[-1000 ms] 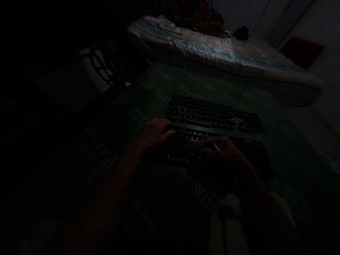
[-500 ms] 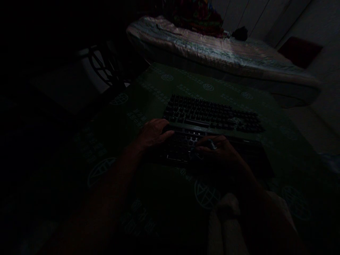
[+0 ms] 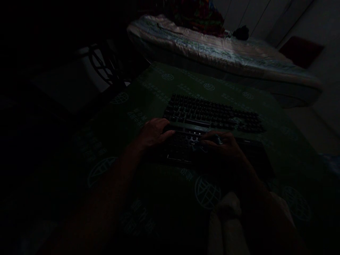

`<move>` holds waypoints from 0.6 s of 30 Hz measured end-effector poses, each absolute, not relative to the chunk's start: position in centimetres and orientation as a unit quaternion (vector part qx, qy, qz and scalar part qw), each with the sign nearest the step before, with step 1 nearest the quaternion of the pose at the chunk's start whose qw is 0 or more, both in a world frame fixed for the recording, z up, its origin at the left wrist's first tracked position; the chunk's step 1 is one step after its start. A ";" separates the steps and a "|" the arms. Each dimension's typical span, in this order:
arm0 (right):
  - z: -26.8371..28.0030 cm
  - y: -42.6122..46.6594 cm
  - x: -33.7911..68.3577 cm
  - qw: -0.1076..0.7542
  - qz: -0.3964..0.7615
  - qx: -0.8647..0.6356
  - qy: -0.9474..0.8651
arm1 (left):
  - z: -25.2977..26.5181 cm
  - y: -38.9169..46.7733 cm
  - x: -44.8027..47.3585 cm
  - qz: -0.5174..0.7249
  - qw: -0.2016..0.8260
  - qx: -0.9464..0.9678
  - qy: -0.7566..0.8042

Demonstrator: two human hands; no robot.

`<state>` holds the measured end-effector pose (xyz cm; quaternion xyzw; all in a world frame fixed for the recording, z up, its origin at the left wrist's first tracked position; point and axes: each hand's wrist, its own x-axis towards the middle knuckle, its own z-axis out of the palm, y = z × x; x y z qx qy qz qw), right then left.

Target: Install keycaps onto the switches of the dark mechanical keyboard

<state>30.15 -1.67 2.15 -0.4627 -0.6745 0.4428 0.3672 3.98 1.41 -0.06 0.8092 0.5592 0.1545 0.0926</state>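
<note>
The picture is very dark. A black keyboard base lies on the green table mat, several of its key places showing bare. My left hand grips its upper left edge, the thumb lying along the frame. My right hand is closed over the middle of the base, pinching a pale bluish piece that looks like a cloth. Part of that piece hangs below the fingers onto the key places. Just behind the base, rows of black keycaps are laid out in keyboard order.
A bare mattress with a patterned cover stands beyond the table, with dark red cloth heaped on it. To the left is a chair-like frame. A light-coloured cloth-like shape shows below my right forearm.
My right hand has shifted slightly right and up over the keyboard base, carrying the bluish piece. My left hand keeps its place on the edge.
</note>
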 end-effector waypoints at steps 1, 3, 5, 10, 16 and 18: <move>2.0 -1.6 30.1 0.371 0.438 -0.464 -0.675 | 0.0 1.4 4.0 0.154 0.093 0.808 0.561; 1.8 -1.6 29.9 0.373 0.434 -0.461 -0.678 | 0.0 1.4 4.0 0.155 0.092 0.806 0.563; 1.7 -1.6 29.8 0.367 0.436 -0.463 -0.679 | 0.0 1.3 4.0 0.156 0.092 0.807 0.562; 2.2 -1.8 30.0 0.359 0.435 -0.489 -0.666 | 0.0 1.3 4.0 0.157 0.087 0.809 0.560; 2.4 -1.8 30.0 0.360 0.445 -0.484 -0.662 | -0.1 1.3 4.0 0.161 0.089 0.809 0.558; 2.3 -1.7 30.3 0.356 0.439 -0.491 -0.663 | 0.0 1.3 4.0 0.161 0.089 0.806 0.562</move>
